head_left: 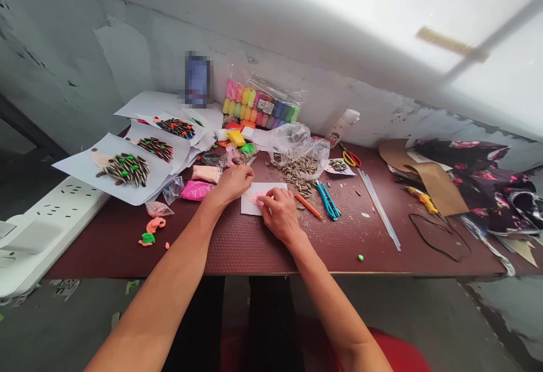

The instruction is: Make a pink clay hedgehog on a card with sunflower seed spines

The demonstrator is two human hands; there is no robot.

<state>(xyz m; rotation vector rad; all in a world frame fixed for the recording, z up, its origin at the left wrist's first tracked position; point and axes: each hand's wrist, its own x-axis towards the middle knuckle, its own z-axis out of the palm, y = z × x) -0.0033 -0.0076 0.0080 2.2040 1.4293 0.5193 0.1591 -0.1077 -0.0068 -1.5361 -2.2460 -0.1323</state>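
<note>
A small white card (250,208) lies on the table before me, with a flat patch of pale pink modelling clay (253,196) on it. My right hand (280,211) rests over the card, fingers curled and their tips closed at the clay, covering part of it. Just beyond the card's left corner, my left hand (233,182) has its fingers pinched together beside a crumpled clear bag of pink clay (232,156); what is between them is hidden. Close by are a magenta clay packet (196,190) and a peach clay packet (206,173).
Sunflower seeds (300,168) spill from a plastic bag. An orange pen (309,206), blue cutter (327,201), scissors (352,158) and glue sticks (379,208) lie rightward. Seed hedgehog pictures (125,169) are stacked left near a power strip (51,228). A glue gun (422,198) lies far right.
</note>
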